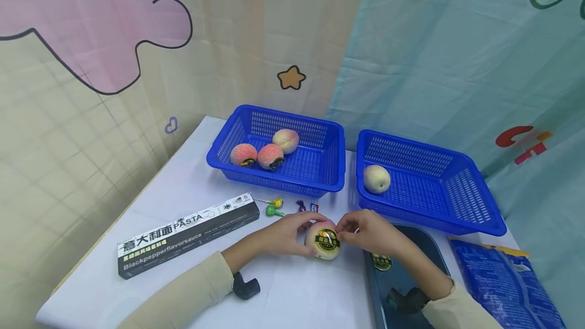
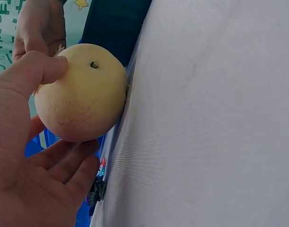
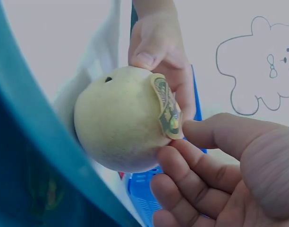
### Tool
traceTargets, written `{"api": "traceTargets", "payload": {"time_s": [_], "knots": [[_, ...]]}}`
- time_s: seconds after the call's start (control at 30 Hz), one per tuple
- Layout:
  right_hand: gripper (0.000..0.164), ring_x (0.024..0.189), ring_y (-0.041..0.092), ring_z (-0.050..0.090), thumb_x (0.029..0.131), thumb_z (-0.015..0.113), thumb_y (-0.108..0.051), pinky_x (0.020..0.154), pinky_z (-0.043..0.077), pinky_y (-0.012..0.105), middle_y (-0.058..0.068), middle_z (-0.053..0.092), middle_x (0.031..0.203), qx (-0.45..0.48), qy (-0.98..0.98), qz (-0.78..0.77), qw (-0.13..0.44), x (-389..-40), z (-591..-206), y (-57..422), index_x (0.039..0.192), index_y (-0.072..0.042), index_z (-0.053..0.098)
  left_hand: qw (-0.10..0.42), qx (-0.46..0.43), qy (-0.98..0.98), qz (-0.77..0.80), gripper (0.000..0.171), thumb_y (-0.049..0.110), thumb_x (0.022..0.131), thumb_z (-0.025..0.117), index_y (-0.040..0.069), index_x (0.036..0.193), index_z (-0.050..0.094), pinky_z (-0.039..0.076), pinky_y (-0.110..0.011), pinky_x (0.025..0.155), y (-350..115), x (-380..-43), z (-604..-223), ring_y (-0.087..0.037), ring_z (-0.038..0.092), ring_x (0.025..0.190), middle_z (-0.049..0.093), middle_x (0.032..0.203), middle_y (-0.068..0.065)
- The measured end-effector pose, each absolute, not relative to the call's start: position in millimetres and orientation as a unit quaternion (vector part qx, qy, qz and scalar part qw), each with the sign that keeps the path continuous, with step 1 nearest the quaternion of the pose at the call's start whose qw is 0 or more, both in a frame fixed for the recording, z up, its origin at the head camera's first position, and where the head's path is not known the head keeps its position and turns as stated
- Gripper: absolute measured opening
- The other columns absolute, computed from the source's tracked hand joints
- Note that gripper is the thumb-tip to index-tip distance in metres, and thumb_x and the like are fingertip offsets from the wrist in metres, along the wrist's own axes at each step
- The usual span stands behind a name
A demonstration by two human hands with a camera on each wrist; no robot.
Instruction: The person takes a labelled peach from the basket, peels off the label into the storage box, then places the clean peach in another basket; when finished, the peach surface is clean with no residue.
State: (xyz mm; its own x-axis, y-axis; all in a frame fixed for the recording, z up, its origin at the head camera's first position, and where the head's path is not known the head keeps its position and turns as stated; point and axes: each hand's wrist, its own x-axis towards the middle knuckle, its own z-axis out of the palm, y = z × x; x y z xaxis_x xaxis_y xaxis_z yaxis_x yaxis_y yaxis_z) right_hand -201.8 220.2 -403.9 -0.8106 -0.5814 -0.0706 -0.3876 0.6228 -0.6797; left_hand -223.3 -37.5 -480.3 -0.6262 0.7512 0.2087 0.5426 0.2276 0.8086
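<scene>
A pale yellow and pink peach is held between the thumb and fingers of my left hand, just over the white table. On its side is a black and gold sticker, whose edges stand off the skin in the right wrist view. My right hand pinches the sticker's near edge between thumb and forefinger. The peach's small dark stem hole shows in the left wrist view. Below my right forearm, a similar sticker lies in a dark tray.
A blue basket at the back holds three peaches; another blue basket, to its right, holds one. The pasta box lies at left, with lollipops and small wrapped candies nearby. A blue bag is at right.
</scene>
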Motion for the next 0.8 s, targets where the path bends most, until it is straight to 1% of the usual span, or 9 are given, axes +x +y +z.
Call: {"api": "traceTargets", "payload": {"time_s": [0.17, 0.3, 0.43, 0.53, 0.63, 0.8], "knots": [[0.004, 0.067, 0.014, 0.055, 0.09, 0.071, -0.011, 0.054, 0.045, 0.026, 0.003, 0.066, 0.077, -0.23, 0.887, -0.368, 0.159, -201, -410, 217, 0.087, -0.01, 0.071, 0.119, 0.404, 0.781, 0.461, 0.072, 0.021, 0.081, 0.086, 0.017, 0.145, 0.052, 0.048, -0.027, 0.1, -38, -222, -481, -0.006, 0.057, 0.115, 0.058, 0.134, 0.008], [0.005, 0.065, 0.015, 0.052, 0.09, 0.069, -0.009, 0.052, 0.042, 0.025, 0.006, 0.065, 0.076, -0.209, 0.883, -0.385, 0.167, -200, -411, 214, 0.085, -0.008, 0.069, 0.124, 0.402, 0.774, 0.473, 0.072, 0.018, 0.081, 0.086, 0.018, 0.144, 0.051, 0.048, -0.025, 0.099, -37, -222, -482, -0.006, 0.057, 0.115, 0.058, 0.134, 0.009], [0.006, 0.063, 0.013, 0.048, 0.09, 0.067, -0.007, 0.05, 0.038, 0.024, 0.002, 0.061, 0.072, -0.201, 0.882, -0.393, 0.167, -199, -411, 210, 0.084, -0.007, 0.068, 0.118, 0.407, 0.773, 0.473, 0.07, 0.016, 0.081, 0.085, 0.018, 0.142, 0.052, 0.048, -0.025, 0.099, -35, -223, -482, -0.006, 0.058, 0.114, 0.058, 0.132, 0.01], [0.008, 0.058, 0.011, 0.043, 0.09, 0.064, -0.004, 0.048, 0.033, 0.023, -0.004, 0.055, 0.068, -0.204, 0.88, -0.396, 0.166, -197, -411, 207, 0.082, -0.007, 0.066, 0.114, 0.408, 0.776, 0.468, 0.069, 0.016, 0.081, 0.085, 0.019, 0.141, 0.052, 0.047, -0.025, 0.099, -35, -224, -482, -0.006, 0.058, 0.114, 0.059, 0.13, 0.01], [0.01, 0.054, 0.009, 0.038, 0.09, 0.062, -0.003, 0.046, 0.029, 0.022, -0.005, 0.05, 0.066, -0.212, 0.876, -0.398, 0.171, -194, -409, 204, 0.081, -0.007, 0.063, 0.115, 0.404, 0.78, 0.464, 0.069, 0.017, 0.081, 0.085, 0.02, 0.141, 0.051, 0.047, -0.025, 0.1, -35, -224, -481, -0.005, 0.058, 0.114, 0.059, 0.131, 0.011], [0.007, 0.055, 0.009, 0.037, 0.09, 0.06, -0.003, 0.046, 0.028, 0.022, -0.004, 0.05, 0.068, -0.229, 0.863, -0.408, 0.191, -189, -400, 199, 0.084, -0.007, 0.061, 0.115, 0.4, 0.783, 0.462, 0.069, 0.018, 0.081, 0.084, 0.019, 0.141, 0.051, 0.046, -0.027, 0.101, -35, -223, -481, -0.006, 0.058, 0.115, 0.059, 0.131, 0.009]]}}
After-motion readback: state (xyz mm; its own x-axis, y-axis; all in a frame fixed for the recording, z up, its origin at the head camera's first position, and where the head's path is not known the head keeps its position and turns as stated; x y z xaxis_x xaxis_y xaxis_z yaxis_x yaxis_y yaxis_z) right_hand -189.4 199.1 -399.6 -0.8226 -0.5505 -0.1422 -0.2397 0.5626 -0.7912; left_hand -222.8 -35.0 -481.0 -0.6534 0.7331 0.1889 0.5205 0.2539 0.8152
